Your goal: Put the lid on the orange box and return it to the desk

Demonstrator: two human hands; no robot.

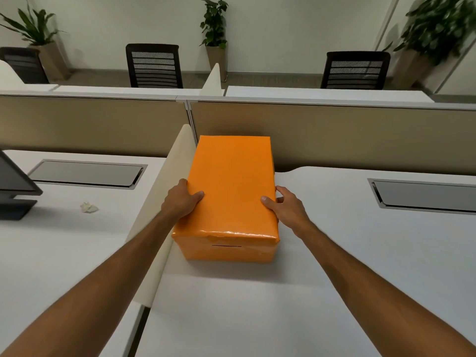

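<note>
The orange box [226,249] stands on the white desk [334,266], close against the cream side divider. Its orange lid [230,181] sits on top and covers it fully, with the lid's glossy front edge overhanging the box front. My left hand [181,200] grips the lid's left side, thumb on top. On the right side, my right hand [286,206] holds the lid in the same way, thumb on the top face and fingers down the side. Whether the box rests on the desk or hovers just above it is unclear.
A cream divider [164,202] runs along the box's left. Beige partition panels [334,135] close the desk's far edge. Grey cable hatches [422,195] [87,173] are set in each desk. A monitor base [15,199] and crumpled paper [88,207] lie at left. Black chairs and plants stand beyond.
</note>
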